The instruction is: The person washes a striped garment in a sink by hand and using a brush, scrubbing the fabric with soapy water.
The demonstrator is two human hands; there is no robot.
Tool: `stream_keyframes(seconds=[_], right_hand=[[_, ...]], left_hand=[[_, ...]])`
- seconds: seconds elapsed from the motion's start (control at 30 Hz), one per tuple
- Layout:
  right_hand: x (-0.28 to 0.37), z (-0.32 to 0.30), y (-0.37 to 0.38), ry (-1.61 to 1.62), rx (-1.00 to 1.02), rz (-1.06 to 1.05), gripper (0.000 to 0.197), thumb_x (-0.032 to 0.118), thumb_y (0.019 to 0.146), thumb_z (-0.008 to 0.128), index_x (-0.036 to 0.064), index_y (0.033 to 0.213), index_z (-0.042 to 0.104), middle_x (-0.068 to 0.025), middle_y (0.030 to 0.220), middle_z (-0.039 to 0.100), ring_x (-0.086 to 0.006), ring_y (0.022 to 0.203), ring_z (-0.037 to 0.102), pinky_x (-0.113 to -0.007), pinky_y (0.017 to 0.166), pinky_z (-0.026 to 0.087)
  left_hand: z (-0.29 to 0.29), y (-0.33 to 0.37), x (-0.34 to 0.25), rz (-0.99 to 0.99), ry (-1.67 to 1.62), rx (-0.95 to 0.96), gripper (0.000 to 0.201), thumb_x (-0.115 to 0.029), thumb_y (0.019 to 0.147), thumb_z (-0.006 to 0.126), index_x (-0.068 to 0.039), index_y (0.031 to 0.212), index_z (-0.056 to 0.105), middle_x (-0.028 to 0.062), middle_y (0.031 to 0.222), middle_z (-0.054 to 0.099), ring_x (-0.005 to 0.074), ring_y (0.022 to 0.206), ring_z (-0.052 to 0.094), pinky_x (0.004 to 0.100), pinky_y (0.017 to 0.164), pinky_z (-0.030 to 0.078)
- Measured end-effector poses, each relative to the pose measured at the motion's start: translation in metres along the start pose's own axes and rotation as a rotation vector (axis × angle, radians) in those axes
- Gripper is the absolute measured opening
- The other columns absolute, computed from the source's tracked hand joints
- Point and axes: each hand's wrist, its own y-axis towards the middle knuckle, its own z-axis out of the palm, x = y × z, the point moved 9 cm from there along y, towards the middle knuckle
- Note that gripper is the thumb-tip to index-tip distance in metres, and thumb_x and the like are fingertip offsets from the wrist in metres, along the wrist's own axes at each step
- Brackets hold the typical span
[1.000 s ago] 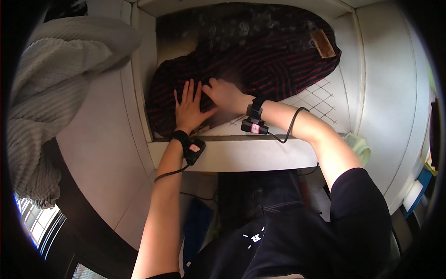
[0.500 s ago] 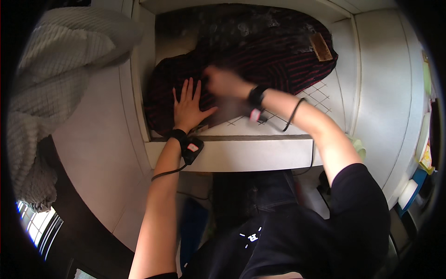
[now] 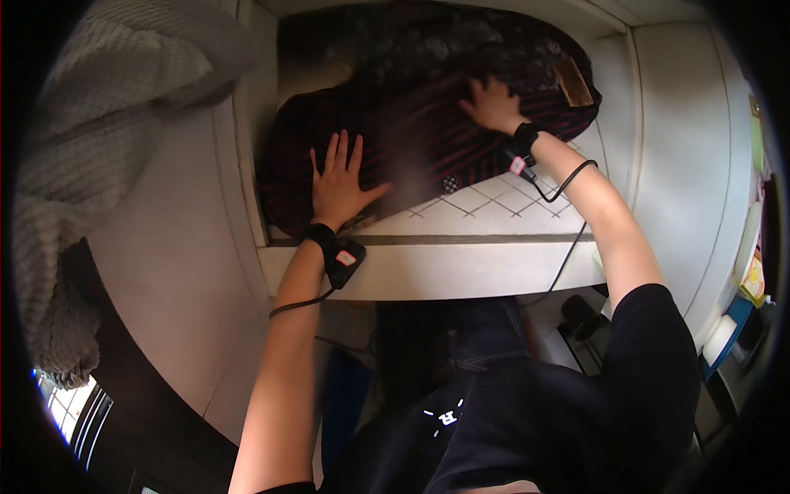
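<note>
A dark garment (image 3: 403,136) with thin red stripes, wet-looking and with whitish foam on its far part, lies spread in a white tiled basin (image 3: 502,200). On its near left part my left hand (image 3: 339,188) rests flat, fingers spread and holding nothing. My right hand (image 3: 496,105) lies on the striped cloth farther right, slightly blurred, its fingers apart and nothing visible in them. A flat brown wood-like block (image 3: 573,81) sits on the cloth at the far right, beyond my right hand. What is under both palms is hidden.
The basin's white front ledge (image 3: 428,270) runs between my body and the cloth. A grey waffle-textured towel (image 3: 99,148) hangs at the left. White panels (image 3: 679,140) flank the right side. Cords run from my wristbands, one across the ledge.
My right hand has moved right and away from me across the garment, from beside my left hand, and its fingers have spread. My left hand has stayed nearly in place.
</note>
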Motion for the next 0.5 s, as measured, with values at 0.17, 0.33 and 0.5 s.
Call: stream_keyframes(seconds=[0.17,0.33,0.5], right_hand=[[0.037,0.004,0.001,0.036,0.043,-0.219,0.044,0.025,0.093,0.059,0.0101,0.133,0.049,-0.0225,0.140,0.046,-0.0452,0.115,0.054,-0.055,0.086,0.052],[0.068,-0.056,-0.013,0.494,-0.221,-0.407,0.024,0.015,0.091,0.057,0.0030,0.111,0.059,-0.0228,0.114,0.059,-0.0423,0.083,0.063,-0.048,0.073,0.055],[0.166,-0.055,-0.115,0.508,-0.112,-1.008,0.036,0.031,0.091,0.062,0.0157,0.123,0.059,-0.0151,0.131,0.053,-0.0348,0.113,0.055,-0.048,0.085,0.051]], left_hand=[[-0.001,0.002,0.000,-0.013,-0.024,0.023,0.100,-0.073,0.080,0.058,-0.012,0.154,0.028,0.0139,0.161,0.020,0.0268,0.151,0.012,0.0585,0.119,0.008],[-0.001,0.003,0.001,-0.015,-0.004,0.011,0.100,-0.071,0.080,0.059,-0.012,0.154,0.028,0.0138,0.161,0.020,0.0269,0.150,0.013,0.0591,0.118,0.008],[0.004,0.000,0.001,0.017,0.090,0.027,0.098,-0.069,0.081,0.060,-0.012,0.154,0.028,0.0135,0.162,0.019,0.0269,0.150,0.014,0.0604,0.117,0.010]])
